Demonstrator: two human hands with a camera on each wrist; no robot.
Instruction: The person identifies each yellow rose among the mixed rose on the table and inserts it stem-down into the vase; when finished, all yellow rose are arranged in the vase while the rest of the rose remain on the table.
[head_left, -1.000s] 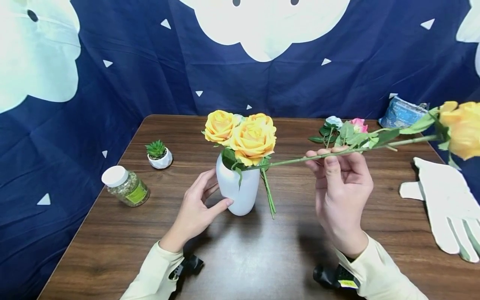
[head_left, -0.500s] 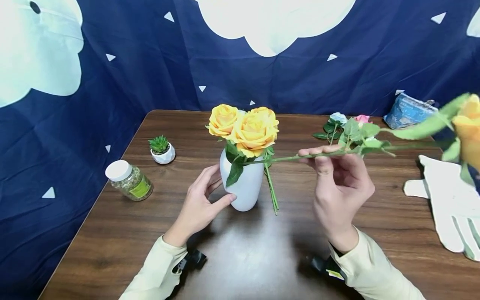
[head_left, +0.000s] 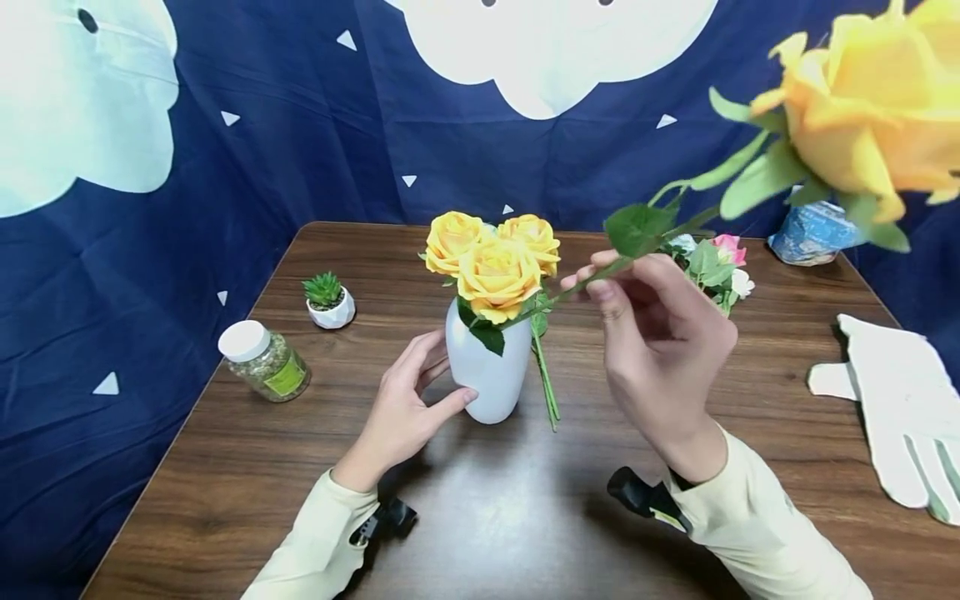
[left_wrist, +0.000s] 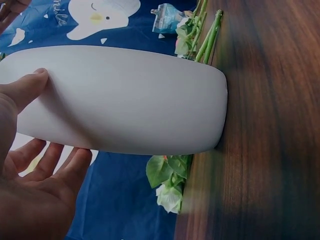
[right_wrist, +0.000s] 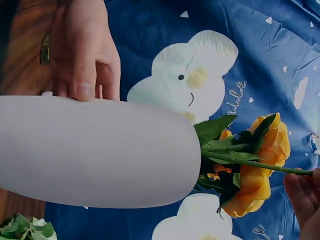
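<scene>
Yellow rose (head_left: 870, 125) now tilted upward from its earlier level lie, stem tip at vase mouth, right hand (head_left: 660, 350) pinching the stem, left hand (head_left: 408, 408) cupping white vase (head_left: 487, 367) with relaxed fingers, mid-table (head_left: 525, 517), three roses (head_left: 491, 254) inside.

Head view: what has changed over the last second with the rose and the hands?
The right hand, pinching the loose yellow rose by its stem, tilted it from nearly level to bloom-up, its stem end at the white vase mouth. The left hand stayed against the vase; the glove and jar stayed put.
</scene>
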